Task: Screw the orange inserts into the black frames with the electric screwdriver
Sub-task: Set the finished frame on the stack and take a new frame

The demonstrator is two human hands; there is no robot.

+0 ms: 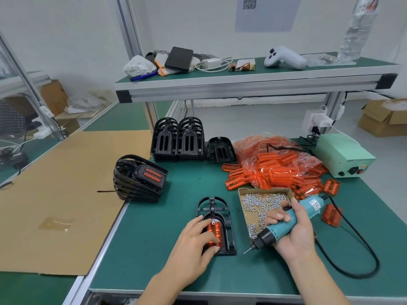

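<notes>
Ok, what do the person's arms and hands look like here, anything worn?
Both forearms are bare as far as the frame shows: no sleeves. The left hand and right hand have no gloves, and no rings, watch or wristband show.

White walls (66, 40) surround a green-topped workbench (154, 238) with an upper shelf (253, 73).

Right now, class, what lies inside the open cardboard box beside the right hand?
The cardboard box holds a loose heap of small silver screws. The right hand and the electric screwdriver cover the box's near right part, so what lies there cannot be seen.
</notes>
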